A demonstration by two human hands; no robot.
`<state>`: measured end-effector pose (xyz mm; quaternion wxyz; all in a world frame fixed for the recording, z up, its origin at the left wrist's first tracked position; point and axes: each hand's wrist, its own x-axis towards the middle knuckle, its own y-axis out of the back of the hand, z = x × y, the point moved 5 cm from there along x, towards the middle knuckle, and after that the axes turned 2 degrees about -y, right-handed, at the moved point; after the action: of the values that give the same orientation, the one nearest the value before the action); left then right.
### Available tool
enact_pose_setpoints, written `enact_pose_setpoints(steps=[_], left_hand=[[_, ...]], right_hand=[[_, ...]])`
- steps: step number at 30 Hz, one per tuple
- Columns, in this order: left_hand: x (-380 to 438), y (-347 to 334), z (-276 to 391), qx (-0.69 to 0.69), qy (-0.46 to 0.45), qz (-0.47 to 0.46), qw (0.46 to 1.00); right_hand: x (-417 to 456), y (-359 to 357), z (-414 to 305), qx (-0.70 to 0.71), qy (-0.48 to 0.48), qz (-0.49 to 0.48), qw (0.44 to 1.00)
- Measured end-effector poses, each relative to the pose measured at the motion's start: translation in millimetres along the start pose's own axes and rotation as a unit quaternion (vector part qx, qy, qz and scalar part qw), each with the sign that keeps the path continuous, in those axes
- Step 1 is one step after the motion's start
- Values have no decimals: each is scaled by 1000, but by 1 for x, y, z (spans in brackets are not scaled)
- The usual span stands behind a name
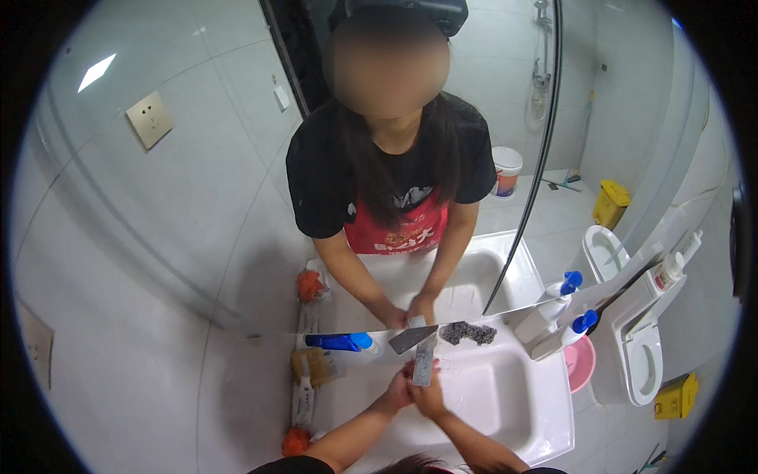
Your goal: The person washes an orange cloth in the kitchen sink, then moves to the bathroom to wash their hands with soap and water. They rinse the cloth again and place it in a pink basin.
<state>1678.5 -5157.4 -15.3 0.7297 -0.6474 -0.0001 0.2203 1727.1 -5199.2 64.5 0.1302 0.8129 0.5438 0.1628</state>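
My left hand (400,388) and my right hand (430,398) meet over the white washbasin (555,423). They touch each other beneath the flat metal spout of a faucet (423,364), which covers part of the fingers. Whether anything lies between the palms is hidden. A dark flat plate, apparently the faucet's lever (410,341), slants behind the spout. On the back ledge, right of the faucet, sits a grey mesh scouring pad (468,333). To the left lies a blue tube with a light blue cap (331,342).
A mirror (521,53) rises behind the basin. White pump bottles (562,343) with blue tops stand at right, near a pink basin (579,362) and a toilet (642,361). At left are a yellow packet (314,366), a white tube (305,397) and an orange item (296,441).
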Motion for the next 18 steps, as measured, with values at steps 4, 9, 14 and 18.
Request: enact_pose_setpoints(steps=[4,9,14,18], left_hand=[[2,-24,-4,64,-75,23,995],[-6,1,9,10,-80,70,994],[-59,-22,39,253,-177,280,909],[-76,1,37,229,-147,313,910]], right_hand=[[0,-11,13,-72,-5,72,995],[4,-17,49,451,-133,75,879],[-5,-22,22,717,-391,-19,577],[-7,-36,55,687,-337,-82,638]])
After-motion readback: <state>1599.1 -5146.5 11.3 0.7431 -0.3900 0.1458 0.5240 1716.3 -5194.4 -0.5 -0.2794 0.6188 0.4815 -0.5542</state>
